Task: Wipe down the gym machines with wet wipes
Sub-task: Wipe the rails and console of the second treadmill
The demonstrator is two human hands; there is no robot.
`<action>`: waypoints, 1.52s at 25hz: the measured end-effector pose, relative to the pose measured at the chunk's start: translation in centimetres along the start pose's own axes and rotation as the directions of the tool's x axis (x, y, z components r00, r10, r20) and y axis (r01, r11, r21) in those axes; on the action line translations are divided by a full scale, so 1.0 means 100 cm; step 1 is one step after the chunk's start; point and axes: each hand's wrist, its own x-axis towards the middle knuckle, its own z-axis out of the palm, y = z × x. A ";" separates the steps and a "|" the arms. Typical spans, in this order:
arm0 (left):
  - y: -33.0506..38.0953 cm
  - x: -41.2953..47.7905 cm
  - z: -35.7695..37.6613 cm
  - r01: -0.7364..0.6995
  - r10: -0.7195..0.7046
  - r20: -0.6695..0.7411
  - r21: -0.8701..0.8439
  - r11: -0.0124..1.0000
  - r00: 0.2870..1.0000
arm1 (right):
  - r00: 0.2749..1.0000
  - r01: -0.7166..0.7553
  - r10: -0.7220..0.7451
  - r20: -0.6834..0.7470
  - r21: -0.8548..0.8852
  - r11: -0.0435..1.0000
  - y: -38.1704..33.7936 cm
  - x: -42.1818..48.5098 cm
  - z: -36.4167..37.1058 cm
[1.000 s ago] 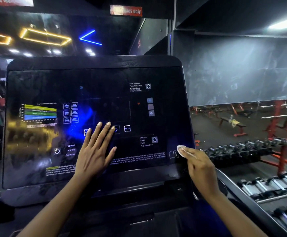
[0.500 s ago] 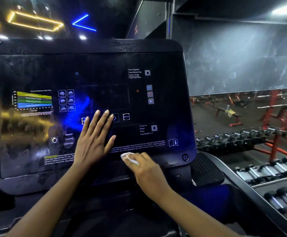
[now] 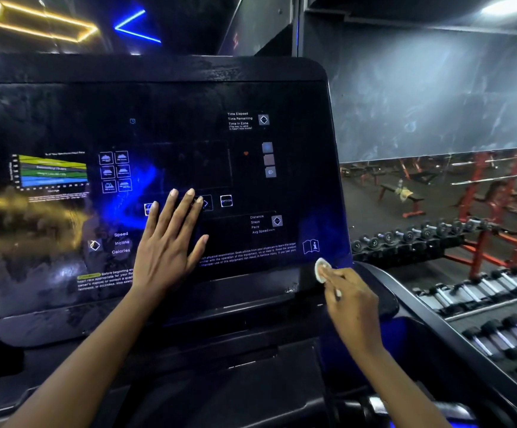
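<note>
A black treadmill console (image 3: 158, 125) with a glossy printed panel fills the left and middle of the head view. My left hand (image 3: 166, 245) lies flat on the panel's lower middle, fingers straight and spread. My right hand (image 3: 351, 299) grips a small white wet wipe (image 3: 321, 269) and presses it against the panel's lower right corner, just below the book-and-i symbol. Most of the wipe is hidden under my fingers.
The console's dark tray and frame (image 3: 251, 366) sit below my arms. To the right stands a dumbbell rack (image 3: 436, 239) with several dumbbells, and nearer rows of dumbbells (image 3: 497, 332). Red benches and racks (image 3: 405, 199) stand farther back on the gym floor.
My right hand swept the wipe from the panel's right edge to the bottom middle, then back right to the lower right corner. My left hand stayed flat in place.
</note>
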 end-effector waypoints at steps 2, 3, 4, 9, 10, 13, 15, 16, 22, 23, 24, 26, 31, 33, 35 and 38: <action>-0.001 0.000 0.000 -0.002 0.002 0.001 -0.009 1.000 1.000 | 0.998 0.057 -0.057 0.038 0.016 0.998 -0.018 -0.010 0.010; -0.001 0.001 0.000 -0.006 0.006 0.002 -0.014 1.000 1.000 | 0.995 0.090 -0.091 0.039 0.032 0.995 -0.029 -0.012 0.014; -0.001 0.001 0.000 -0.009 0.009 0.002 -0.021 1.000 1.000 | 0.992 0.122 -0.124 0.037 0.050 0.991 -0.038 -0.013 0.017; -0.015 -0.016 -0.008 -0.036 0.036 0.006 -0.038 0.999 0.999 | 0.950 0.242 -0.266 0.166 0.151 0.958 -0.086 -0.017 0.039; -0.023 -0.022 -0.011 -0.035 0.035 0.007 -0.032 0.999 0.999 | 0.929 0.274 -0.308 0.206 0.176 0.945 -0.095 -0.022 0.042; -0.044 -0.042 -0.021 -0.023 0.023 0.009 -0.016 1.000 1.000 | 0.936 0.249 -0.305 0.173 0.284 0.926 -0.100 -0.017 0.037; -0.055 -0.054 -0.024 -0.014 0.014 0.022 -0.017 1.000 1.000 | 0.990 0.114 -0.130 0.053 0.239 0.964 -0.082 -0.006 0.026; -0.060 -0.058 -0.024 -0.015 0.015 0.029 -0.015 1.000 0.999 | 0.999 0.032 -0.034 0.005 0.190 0.981 -0.073 -0.002 0.019; -0.065 -0.065 -0.022 -0.040 0.040 0.030 0.013 0.999 0.999 | 0.991 0.059 -0.065 0.115 0.058 0.997 -0.113 -0.029 0.049; -0.065 -0.065 -0.022 -0.039 0.038 0.027 0.012 0.999 0.999 | 0.984 0.109 -0.115 0.140 0.044 0.993 -0.128 -0.033 0.056; -0.065 -0.065 -0.022 -0.036 0.036 0.025 0.009 0.999 0.999 | 0.977 0.142 -0.145 0.154 0.031 0.989 -0.141 -0.036 0.063; -0.065 -0.066 -0.022 -0.033 0.033 0.019 0.003 0.999 0.999 | 0.968 0.182 -0.183 0.173 0.020 0.983 -0.167 -0.043 0.073; -0.064 -0.066 -0.023 -0.033 0.033 0.025 0.008 0.999 0.999 | 0.947 0.200 -0.259 0.189 0.283 0.938 -0.180 -0.041 0.069; -0.063 -0.067 -0.024 -0.025 0.025 0.041 -0.008 1.000 0.999 | 0.997 0.056 -0.067 0.046 0.209 0.976 -0.154 -0.021 0.059; -0.063 -0.067 -0.025 -0.020 0.021 0.044 -0.011 1.000 0.999 | 0.998 -0.051 0.054 -0.020 0.114 0.992 -0.136 -0.011 0.053; -0.064 -0.066 -0.024 -0.027 0.027 0.044 -0.009 1.000 0.999 | 0.993 0.080 -0.086 0.080 0.074 0.994 -0.157 -0.029 0.066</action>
